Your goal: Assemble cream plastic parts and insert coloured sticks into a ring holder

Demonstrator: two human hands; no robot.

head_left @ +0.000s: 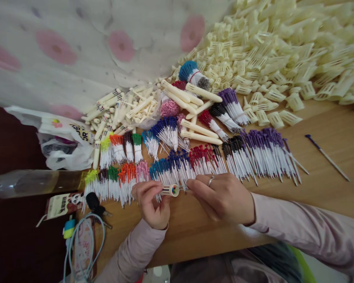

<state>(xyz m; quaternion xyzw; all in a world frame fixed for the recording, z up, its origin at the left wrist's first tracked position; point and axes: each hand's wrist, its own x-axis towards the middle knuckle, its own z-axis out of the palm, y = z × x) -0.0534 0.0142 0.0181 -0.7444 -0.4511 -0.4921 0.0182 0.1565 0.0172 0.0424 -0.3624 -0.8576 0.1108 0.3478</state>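
My left hand (152, 202) is closed around a cream slotted pen barrel (170, 190). Its round open end faces right and shows several coloured tips inside. My right hand (221, 196), with a ring on one finger, pinches a thin pen refill (183, 188). The visible end of that refill reaches the mouth of the barrel; its colour is hard to make out. Just beyond both hands lie rows of refills sorted by colour, among them orange refills (126, 173), blue refills (161, 169), red refills (201, 155), black refills (236, 147) and purple refills (264, 145).
A heap of cream plastic parts (268, 51) covers the back right. Finished-looking pens (104, 104) and loose barrels (200, 133) lie behind the refills. One single refill (327, 157) rests at right. At left are a plastic bag (67, 137), bottle (35, 182), keys (96, 204) and cable (73, 239).
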